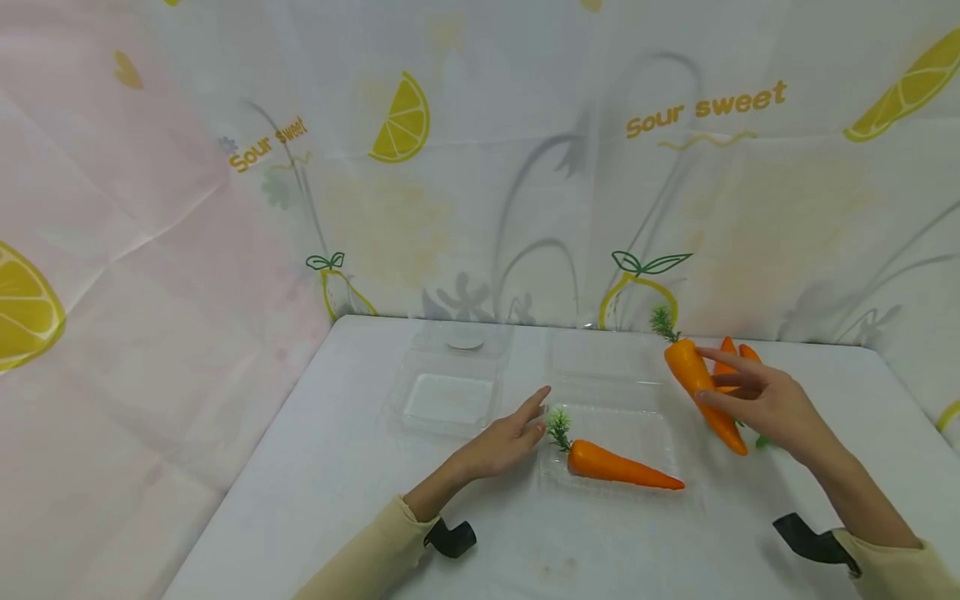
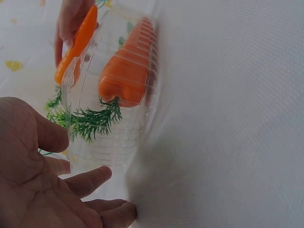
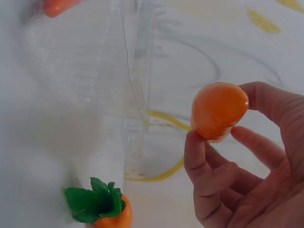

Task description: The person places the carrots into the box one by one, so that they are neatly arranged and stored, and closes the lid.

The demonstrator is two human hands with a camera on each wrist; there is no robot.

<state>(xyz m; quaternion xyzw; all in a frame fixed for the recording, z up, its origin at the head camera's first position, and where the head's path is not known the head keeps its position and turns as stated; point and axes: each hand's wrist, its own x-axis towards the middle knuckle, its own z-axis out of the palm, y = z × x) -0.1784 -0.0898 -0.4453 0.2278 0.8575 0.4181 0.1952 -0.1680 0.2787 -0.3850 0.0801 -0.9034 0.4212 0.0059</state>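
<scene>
My right hand pinches an orange carrot with a feathery green top between thumb and fingers, above the table to the right of a clear plastic box. In the right wrist view this carrot shows end-on. A second carrot lies in the clear box, its leafy top to the left and its tip at the right side. My left hand is at the box's left side, fingers extended; in the left wrist view its fingertips are right at the box wall.
Behind the right hand lie more orange carrots, one with broad green leaves. Another clear plastic box with its lid up stands to the left. A printed cloth hangs behind the white table.
</scene>
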